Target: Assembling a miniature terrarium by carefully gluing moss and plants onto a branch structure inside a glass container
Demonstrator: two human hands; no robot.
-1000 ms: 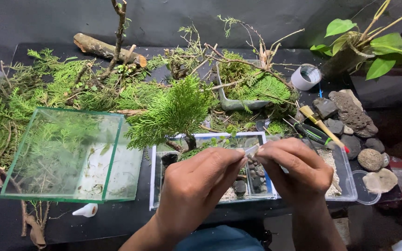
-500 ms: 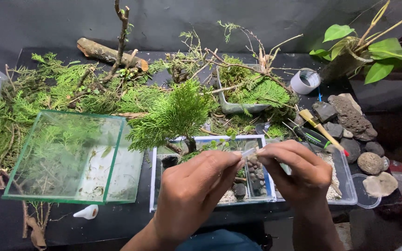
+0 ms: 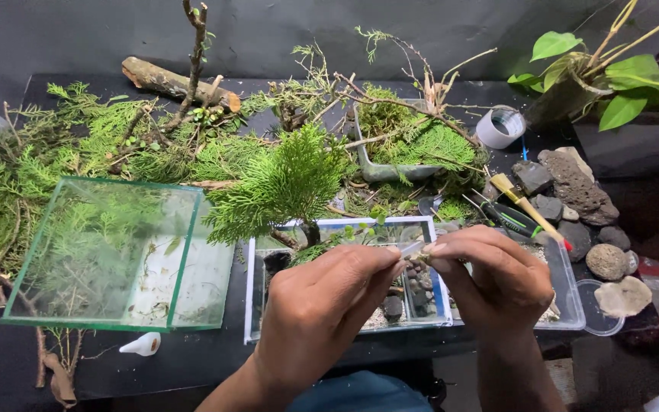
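Note:
My left hand [image 3: 322, 309] and my right hand [image 3: 493, 278] meet above a small glass tank [image 3: 345, 229] at the table's front. Both pinch a small pale tube-like piece [image 3: 412, 250] between their fingertips; what it is I cannot tell. Inside the tank stands a little green conifer tree [image 3: 280, 187] on dark pebbles and pale sand. The hands hide much of the tank's floor.
An empty glass tank [image 3: 108, 252] lies tilted at the left, a white nozzle cap [image 3: 143, 345] in front of it. Green cuttings, a log [image 3: 177, 82] and twigs cover the back. Grey stones [image 3: 573, 183], a brush [image 3: 528, 207], a tape roll [image 3: 501, 126] and a moss tray [image 3: 413, 145] sit right.
Both hands stay together over the tank with only slight finger shifts on the small piece. Nothing else has moved.

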